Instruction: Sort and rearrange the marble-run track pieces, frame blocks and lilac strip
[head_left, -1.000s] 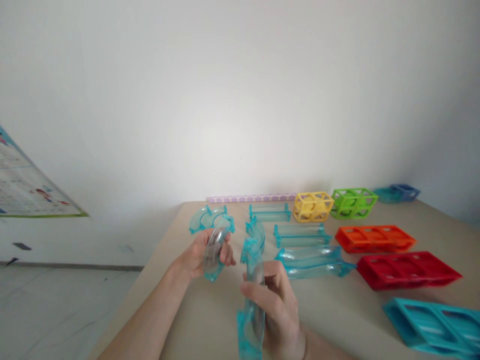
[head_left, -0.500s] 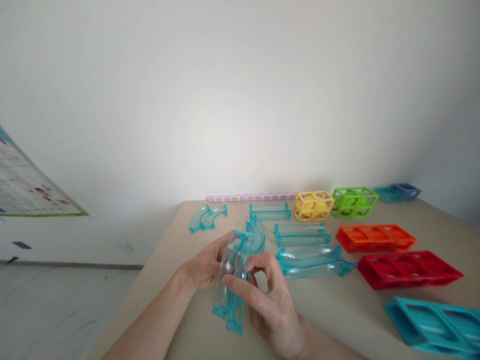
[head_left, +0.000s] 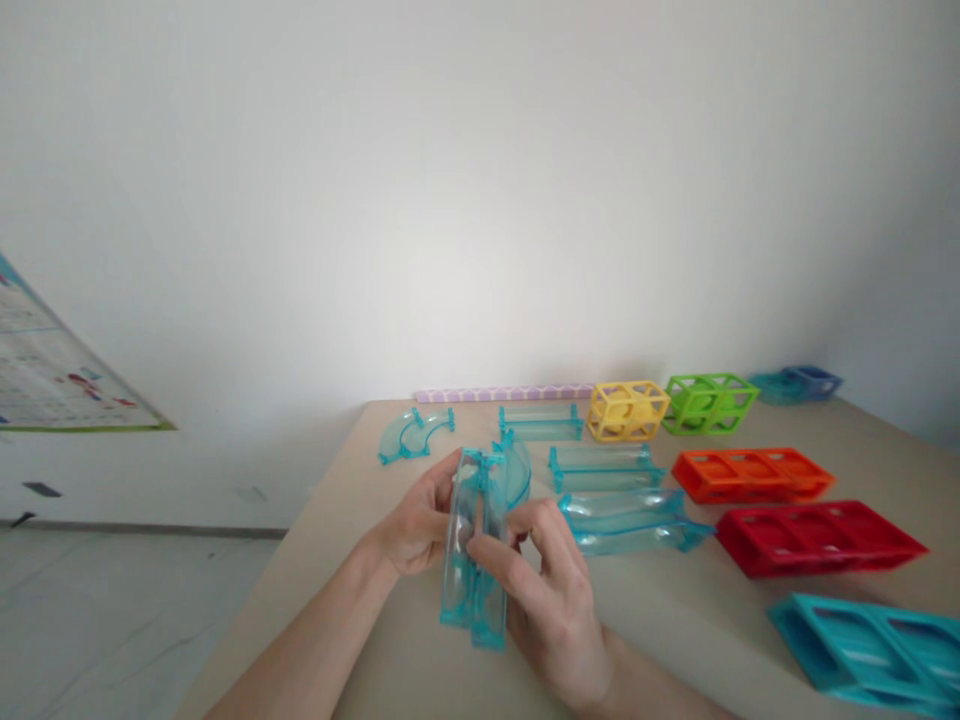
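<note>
Clear teal track pieces (head_left: pixel 454 575) are held between my two hands, upright above the near part of the table. They look like two long troughs side by side; whether they are joined I cannot tell. My left hand (head_left: pixel 417 525) grips them from the left, its fingertips partly hidden behind the plastic. From the right, my right hand (head_left: pixel 551 590) closes on them, with thumb and index finger pressed near the middle. Just behind them a curved teal track piece (head_left: pixel 517 468) lies on the table, partly covered.
Several teal track pieces lie beyond, among them a wavy one (head_left: pixel 626 522), a straight one (head_left: pixel 604 468) and a curved pair (head_left: pixel 416 435). Yellow (head_left: pixel 628 411), green (head_left: pixel 709 404), orange (head_left: pixel 752 475), red (head_left: pixel 817 538) and teal (head_left: pixel 874 645) frames stand right. A wall backs the table (head_left: pixel 352 490).
The held track pieces have turned more upright and shifted slightly right and up. My right hand moved a little with them; both hands keep their hold.
</note>
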